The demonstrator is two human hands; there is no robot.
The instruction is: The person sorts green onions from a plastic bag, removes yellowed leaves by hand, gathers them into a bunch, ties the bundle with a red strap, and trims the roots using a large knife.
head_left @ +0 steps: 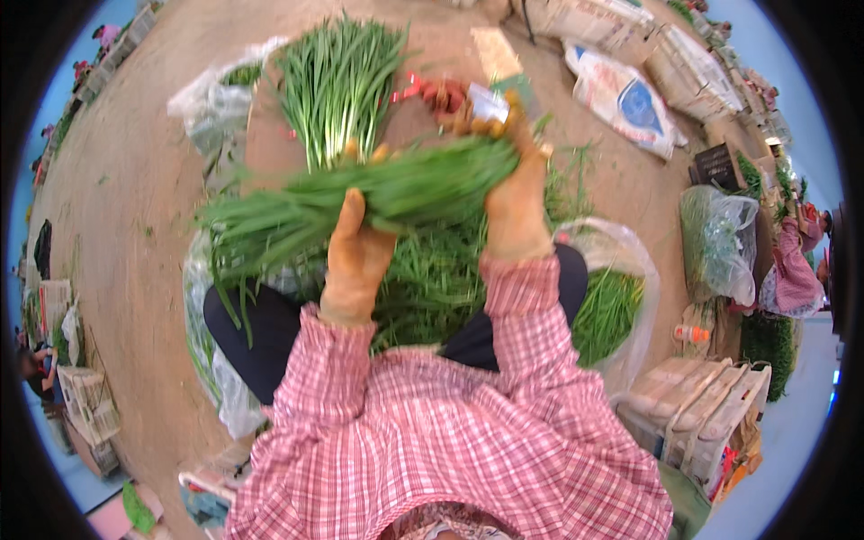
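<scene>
A thick bunch of garlic chives lies crosswise in front of me, slightly blurred by motion. Under its middle, my left hand grips it with the thumb upright on the near side and fingertips showing beyond. My right hand is closed around the bunch's right end, its fingers partly hidden. Loose leaf tips hang down on the left. Just beyond, sorted chives with pale stems toward me rest on a brown board. Below the held bunch, a heap of loose chives fills the space between my knees.
Clear plastic bags of greens flank my legs. Red ties lie on the board's right side. Farther out are a white sack, stacked pale crates and a bottle. Another person sits at the far right.
</scene>
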